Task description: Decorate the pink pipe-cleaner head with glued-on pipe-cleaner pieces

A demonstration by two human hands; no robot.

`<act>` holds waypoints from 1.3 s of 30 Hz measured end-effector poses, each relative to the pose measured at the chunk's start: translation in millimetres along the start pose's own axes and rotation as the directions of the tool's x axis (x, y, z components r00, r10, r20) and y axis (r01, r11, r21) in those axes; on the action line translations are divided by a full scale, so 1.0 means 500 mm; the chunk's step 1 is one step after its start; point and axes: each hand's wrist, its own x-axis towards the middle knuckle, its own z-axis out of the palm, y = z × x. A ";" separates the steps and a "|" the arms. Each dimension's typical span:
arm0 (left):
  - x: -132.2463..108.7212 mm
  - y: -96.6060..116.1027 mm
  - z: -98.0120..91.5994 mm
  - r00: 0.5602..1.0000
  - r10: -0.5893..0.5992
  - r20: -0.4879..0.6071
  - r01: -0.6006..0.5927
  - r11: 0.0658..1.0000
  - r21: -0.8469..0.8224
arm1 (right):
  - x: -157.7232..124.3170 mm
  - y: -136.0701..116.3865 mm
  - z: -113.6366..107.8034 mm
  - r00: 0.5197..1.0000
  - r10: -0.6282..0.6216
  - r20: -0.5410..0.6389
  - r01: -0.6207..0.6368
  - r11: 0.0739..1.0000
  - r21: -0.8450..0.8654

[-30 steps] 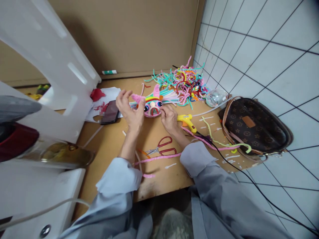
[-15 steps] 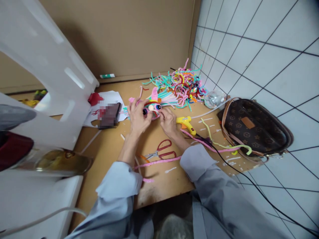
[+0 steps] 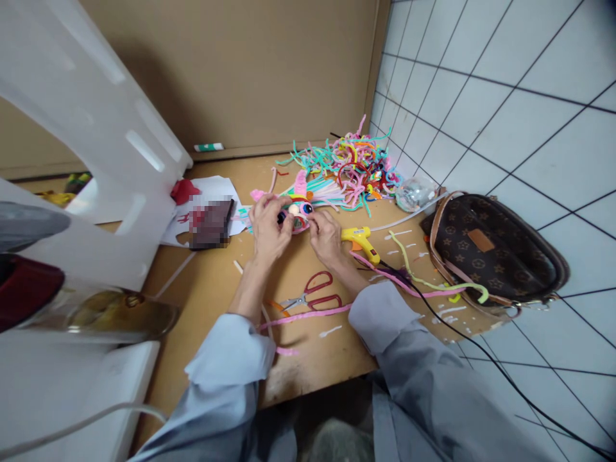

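Note:
Between my two hands is a pink pipe-cleaner figure [image 3: 301, 185] with upright pink ears, big dark eyes and a pale round nose. My left hand [image 3: 270, 226] wraps its fingers round the figure's left side and partly covers one eye. At the lower right side, the fingers of my right hand [image 3: 325, 232] are pinched against the figure near the other eye. Whether a small piece sits in that pinch is hidden. A yellow glue gun [image 3: 360, 242] lies just right of my right hand. Red-handled scissors [image 3: 317, 294] rest on the table below both hands.
A tangled heap of coloured pipe cleaners [image 3: 351, 163] lies at the back, beside a clear plastic container [image 3: 414, 192]. A brown patterned bag [image 3: 500, 247] stands on the right. To the left are a dark phone-like object [image 3: 212, 224], white paper [image 3: 224, 187] and a glass jar [image 3: 110, 311].
Both hands stay on the figure with almost the same grip. The whole view has shifted very slightly; nothing else has visibly moved.

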 end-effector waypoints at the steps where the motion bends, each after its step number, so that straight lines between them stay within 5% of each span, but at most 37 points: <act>1: 0.000 -0.001 0.001 1.000 0.003 -0.004 -0.003 1.000 -0.006 | 0.000 -0.001 -0.001 1.000 0.000 -0.003 0.000 1.000 0.005; 16: -0.003 0.004 0.004 1.000 -0.019 -0.024 0.018 1.000 -0.011 | 0.000 -0.009 0.008 0.991 0.133 -0.023 -0.131 0.989 0.074; 39: -0.004 0.012 0.002 1.000 -0.027 -0.015 0.027 1.000 -0.015 | -0.003 -0.006 0.011 0.990 0.140 0.012 -0.141 0.989 0.041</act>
